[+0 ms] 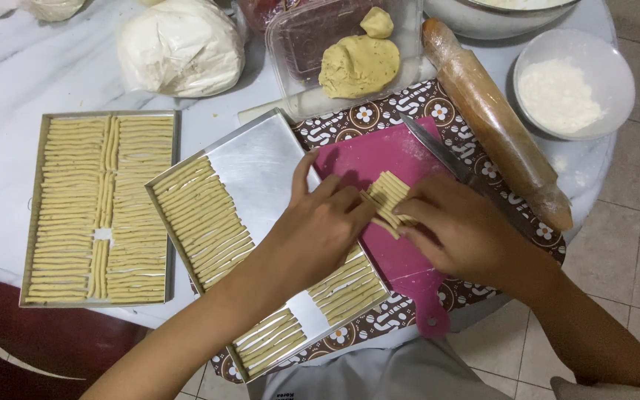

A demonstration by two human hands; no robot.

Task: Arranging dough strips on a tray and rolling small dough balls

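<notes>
My left hand (322,222) and my right hand (459,228) meet over a magenta cutting board (379,159). Both pinch a small bundle of pale dough strips (388,198) lying on the board. Under my left wrist sits a metal tray (261,159), tilted, with rows of dough strips at its left and near ends. A knife (438,152) lies on the board just beyond my right hand.
A second metal tray (174,126) full of dough strips sits at the left. A wooden rolling pin (494,122) lies to the right, beside a white bowl of flour (573,83). A clear container (298,41) holds a dough lump (358,65). A white bag (181,46) sits behind.
</notes>
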